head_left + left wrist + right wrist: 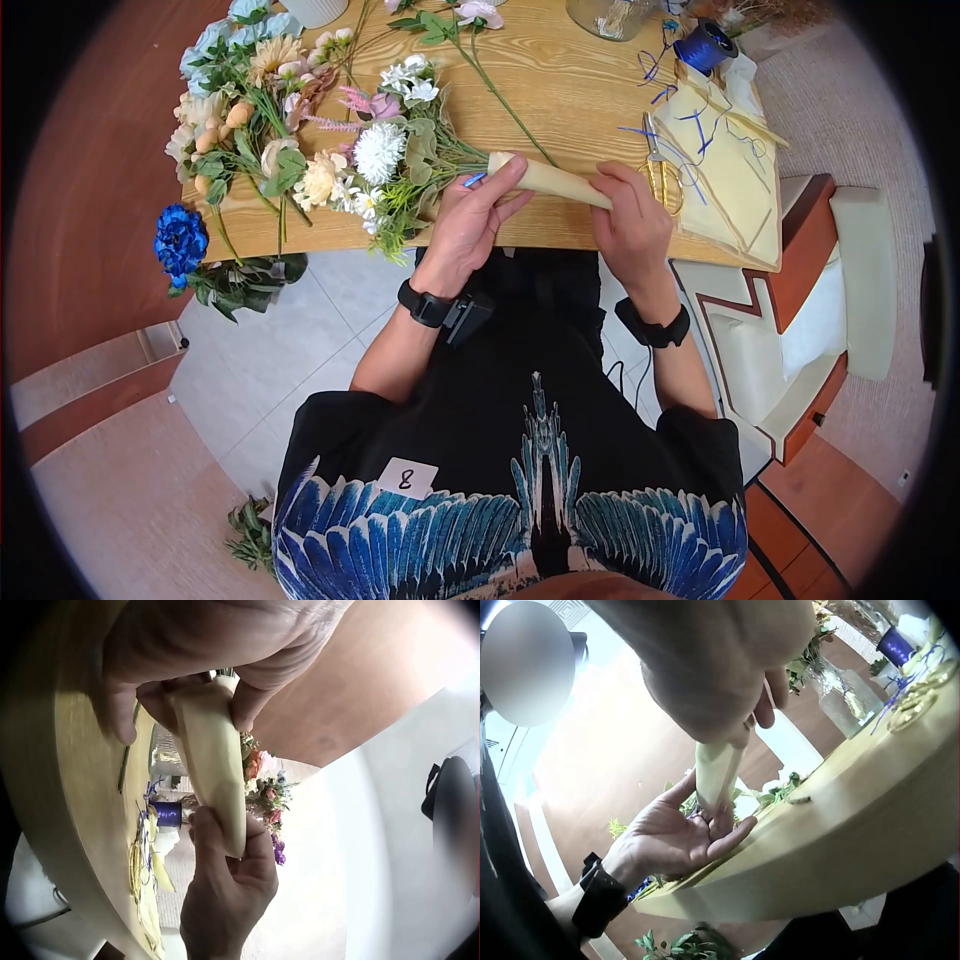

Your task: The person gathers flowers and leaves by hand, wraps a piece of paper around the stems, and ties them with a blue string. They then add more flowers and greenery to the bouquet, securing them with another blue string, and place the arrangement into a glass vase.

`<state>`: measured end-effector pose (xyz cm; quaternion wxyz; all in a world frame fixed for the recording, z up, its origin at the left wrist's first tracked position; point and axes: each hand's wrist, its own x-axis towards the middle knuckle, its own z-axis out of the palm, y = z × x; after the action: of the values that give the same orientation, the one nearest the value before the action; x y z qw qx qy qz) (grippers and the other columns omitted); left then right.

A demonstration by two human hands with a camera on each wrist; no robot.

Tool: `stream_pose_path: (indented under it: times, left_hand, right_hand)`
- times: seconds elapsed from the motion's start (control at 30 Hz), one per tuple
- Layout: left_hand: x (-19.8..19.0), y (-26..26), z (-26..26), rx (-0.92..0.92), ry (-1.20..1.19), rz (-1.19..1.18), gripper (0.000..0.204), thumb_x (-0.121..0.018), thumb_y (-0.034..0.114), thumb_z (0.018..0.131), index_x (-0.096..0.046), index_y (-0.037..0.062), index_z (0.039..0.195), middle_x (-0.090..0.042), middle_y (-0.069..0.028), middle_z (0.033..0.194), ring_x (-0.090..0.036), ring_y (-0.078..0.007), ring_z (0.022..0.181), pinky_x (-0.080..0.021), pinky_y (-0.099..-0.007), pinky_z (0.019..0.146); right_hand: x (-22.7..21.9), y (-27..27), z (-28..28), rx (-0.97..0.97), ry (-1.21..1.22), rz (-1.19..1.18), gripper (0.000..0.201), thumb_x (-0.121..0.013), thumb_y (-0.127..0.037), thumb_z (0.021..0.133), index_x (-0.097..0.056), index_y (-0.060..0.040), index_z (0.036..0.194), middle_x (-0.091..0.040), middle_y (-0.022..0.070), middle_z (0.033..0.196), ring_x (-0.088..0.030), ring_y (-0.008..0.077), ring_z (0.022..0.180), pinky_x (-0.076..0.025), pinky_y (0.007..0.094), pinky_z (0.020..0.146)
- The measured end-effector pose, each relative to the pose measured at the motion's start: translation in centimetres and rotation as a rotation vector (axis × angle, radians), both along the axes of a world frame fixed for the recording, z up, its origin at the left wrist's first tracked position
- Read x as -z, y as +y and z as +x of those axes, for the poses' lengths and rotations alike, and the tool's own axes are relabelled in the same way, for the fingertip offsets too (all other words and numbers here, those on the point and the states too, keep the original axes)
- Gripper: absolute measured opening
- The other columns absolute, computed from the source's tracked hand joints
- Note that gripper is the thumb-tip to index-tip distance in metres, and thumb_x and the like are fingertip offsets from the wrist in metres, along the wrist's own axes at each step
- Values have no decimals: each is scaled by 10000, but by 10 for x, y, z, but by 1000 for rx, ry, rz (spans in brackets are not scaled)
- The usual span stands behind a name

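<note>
A bouquet of artificial flowers with a white pompom bloom [380, 152] lies toward the left, its stems running into a sleeve of cream wrapping paper [550, 183]. My left hand [467, 225] holds the sleeve's upper end where the stems enter, thumb across the paper. At the narrow lower end, my right hand [636, 222] pinches the paper between thumb and fingers. The left wrist view shows the rolled paper [214, 757] as a smooth tube spanning both hands. A small bit of blue ribbon [474, 180] shows beside the left thumb.
Gold-handled scissors [662, 175] lie right of the hands, beside cream paper sheets [735, 190] strewn with blue ribbon scraps. A blue ribbon spool [705, 46] stands behind. Loose flowers, including a blue one [181, 243], line the left edge. A glass jar [605, 15] is at the back.
</note>
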<state>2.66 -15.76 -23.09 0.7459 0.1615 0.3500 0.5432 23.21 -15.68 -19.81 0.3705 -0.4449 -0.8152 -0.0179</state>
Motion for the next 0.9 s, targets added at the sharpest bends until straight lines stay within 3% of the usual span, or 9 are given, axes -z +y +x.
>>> stream_pose_path:
  times: [0.13,0.17,0.23,0.3,0.33,0.4,0.6,0.73,0.9]
  left_hand:
    - [-5,0,-2,26,-16,-3,205,-634,132,953,-630,2,1111,-672,-84,1078,-661,-172,1016,-566,-368,942]
    - [-7,0,-3,24,-17,-3,205,-634,132,953,-630,2,1111,-672,-84,1078,-661,-172,1016,-566,-368,942]
    - [-8,-1,-5,59,-82,6,217,-661,151,940,-646,-8,1087,-679,-74,1041,-671,-149,967,-572,-292,883]
    - [-6,-1,-5,52,-65,7,214,-656,146,942,-643,-11,1088,-680,-78,1038,-673,-151,964,-576,-286,872]
    - [-4,0,-5,45,-49,13,211,-652,141,945,-641,-14,1088,-681,-82,1036,-676,-154,962,-580,-280,862]
    - [3,0,-6,48,-46,10,218,-638,133,952,-623,-22,1104,-674,-100,1057,-673,-169,982,-580,-293,885]
    - [5,-2,-7,83,-61,25,230,-623,117,958,-597,-37,1126,-657,-124,1107,-663,-182,1018,-571,-305,926]
    - [6,-6,-8,104,-62,45,243,-608,106,964,-586,-48,1151,-648,-133,1137,-652,-187,1051,-556,-305,956]
    - [3,-5,-9,137,-16,74,271,-593,112,974,-573,-60,1183,-642,-141,1162,-646,-189,1076,-548,-294,967]
  right_hand:
    - [10,5,-5,8,134,-55,241,-664,49,706,-622,-40,926,-660,108,973,-661,248,783,-523,319,659]
    - [15,7,-4,-1,283,-106,228,-657,64,737,-610,-34,937,-667,109,984,-667,235,798,-531,316,671]
    - [23,8,-3,-11,433,-158,216,-650,79,767,-597,-28,947,-673,110,995,-674,222,812,-539,312,683]
    - [27,4,1,-60,874,-827,116,-579,-23,920,-599,-21,1034,-677,106,1002,-679,211,854,-564,332,724]
    - [26,4,5,-58,874,-830,116,-579,-23,920,-599,-21,1034,-677,106,1002,-679,211,854,-564,332,724]
    - [12,6,10,-96,1193,-1414,249,-468,-193,1024,-600,-5,1119,-690,128,996,-695,232,864,-581,355,780]
    - [0,26,25,-268,1372,-1873,427,-466,-365,1022,-596,14,1167,-709,167,909,-717,241,761,-612,348,710]
    - [8,34,32,-259,1212,-1863,376,-545,-317,994,-610,17,1151,-708,169,962,-711,223,808,-586,323,758]
    - [11,40,25,-199,1013,-1631,240,-683,-157,912,-666,9,1085,-702,83,914,-672,136,769,-549,260,694]
